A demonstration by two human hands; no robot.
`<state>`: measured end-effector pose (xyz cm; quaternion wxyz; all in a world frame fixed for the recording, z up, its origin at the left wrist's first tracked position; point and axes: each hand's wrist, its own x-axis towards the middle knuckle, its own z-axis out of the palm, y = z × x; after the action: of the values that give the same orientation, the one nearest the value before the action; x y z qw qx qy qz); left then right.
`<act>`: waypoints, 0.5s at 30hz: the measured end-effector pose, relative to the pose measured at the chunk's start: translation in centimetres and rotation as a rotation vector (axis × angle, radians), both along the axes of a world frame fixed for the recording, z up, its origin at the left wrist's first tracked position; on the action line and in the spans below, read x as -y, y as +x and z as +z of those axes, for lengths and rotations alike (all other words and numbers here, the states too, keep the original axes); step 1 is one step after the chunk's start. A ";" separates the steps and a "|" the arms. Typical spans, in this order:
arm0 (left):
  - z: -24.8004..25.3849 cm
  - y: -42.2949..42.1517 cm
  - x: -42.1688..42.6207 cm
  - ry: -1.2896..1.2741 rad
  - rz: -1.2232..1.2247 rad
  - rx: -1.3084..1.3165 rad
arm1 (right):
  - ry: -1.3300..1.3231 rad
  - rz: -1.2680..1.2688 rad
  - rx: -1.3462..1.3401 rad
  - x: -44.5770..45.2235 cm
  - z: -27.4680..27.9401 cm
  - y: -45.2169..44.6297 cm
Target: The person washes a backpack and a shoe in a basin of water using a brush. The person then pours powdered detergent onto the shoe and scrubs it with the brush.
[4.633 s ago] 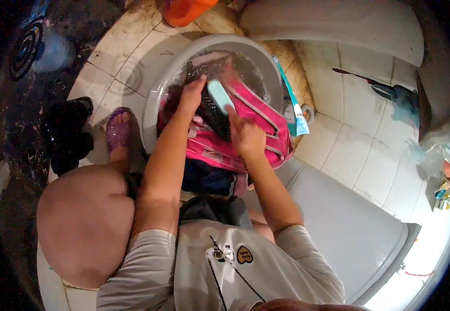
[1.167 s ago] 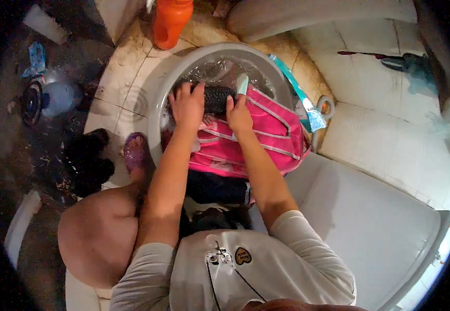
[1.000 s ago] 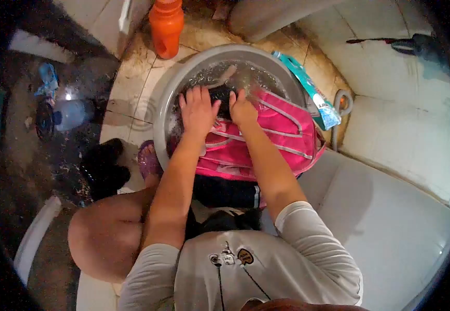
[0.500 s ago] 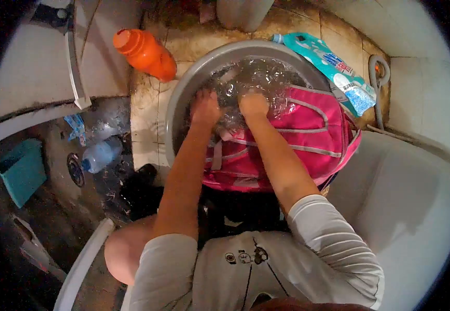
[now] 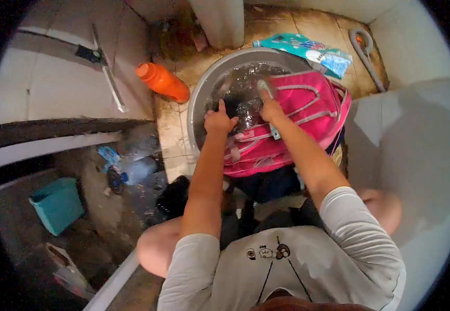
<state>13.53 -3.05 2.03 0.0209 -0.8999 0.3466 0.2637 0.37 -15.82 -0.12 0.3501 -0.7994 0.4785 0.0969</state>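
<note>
A pink backpack (image 5: 308, 103) with grey trim lies partly in a large grey basin (image 5: 196, 103) of bubbly water (image 5: 248, 106). Over the left part of the water is my left hand (image 5: 220, 120), index finger and thumb stretched apart, holding nothing. My right hand (image 5: 270, 109) is closed at the backpack's near-water edge, around a slim pale object (image 5: 264, 88) whose kind I cannot make out. A pale greenish end shows below the wrist. Part of the backpack is under water and hidden.
An orange bottle (image 5: 162, 83) stands left of the basin. A teal detergent pouch (image 5: 308, 51) lies behind it, near a grey hose (image 5: 365, 57). At the left are a teal bin (image 5: 58, 205) and a clear plastic bottle (image 5: 139, 171). A pale wall (image 5: 411, 140) rises on the right.
Both hands have come up out of the water. My left fingers have spread, and a slim pale object now shows in my right hand. The view has shifted.
</note>
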 end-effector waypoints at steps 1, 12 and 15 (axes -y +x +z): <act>1.2 0.1 -0.6 0.015 -0.019 -0.076 | 0.013 -0.028 0.031 -0.4 0.3 -0.5; 12.1 -6.2 -5.4 -0.751 0.742 -0.896 | 0.037 -0.275 0.542 -1.0 11.2 -4.6; 12.0 -9.4 -5.8 -0.872 0.858 -1.017 | 0.025 -0.207 0.465 -0.7 12.1 -5.8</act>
<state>4.14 2.72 13.98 -0.5977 -0.6512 0.0086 0.4677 -5.38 -15.11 11.95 0.4686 -0.7427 0.4630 -0.1200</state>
